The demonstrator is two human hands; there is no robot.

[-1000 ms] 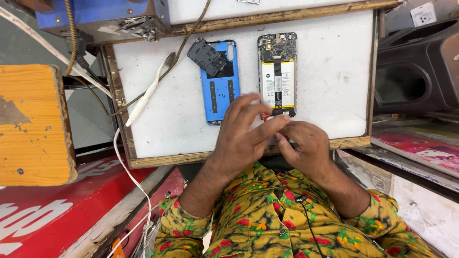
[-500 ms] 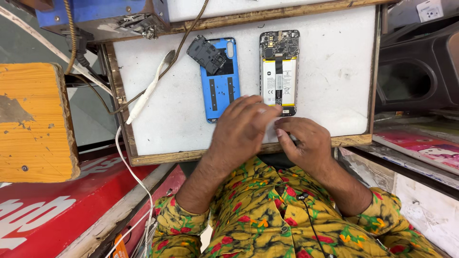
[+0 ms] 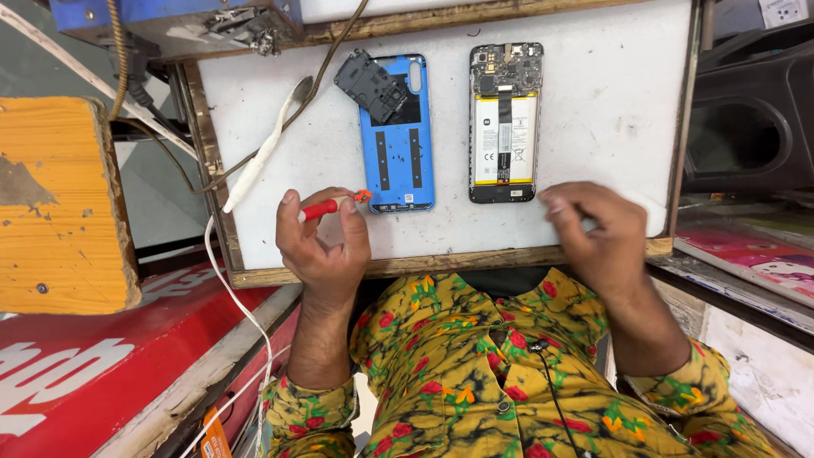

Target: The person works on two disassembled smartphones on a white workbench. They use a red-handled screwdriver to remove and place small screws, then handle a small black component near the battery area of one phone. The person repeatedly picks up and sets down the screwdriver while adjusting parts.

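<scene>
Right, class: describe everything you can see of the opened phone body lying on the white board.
The opened phone body lies flat, back cover removed, upright in view on the white board. A dark circuit section fills its top, a pale battery with a black strip its middle, and a dark part its bottom. It sits apart from the blue back cover; neither hand touches it.

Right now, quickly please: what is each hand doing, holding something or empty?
Left hand: fingers closed on a small red-handled tool.
Right hand: holds nothing visible, palm down, fingers loosely curled on the white board.
</scene>
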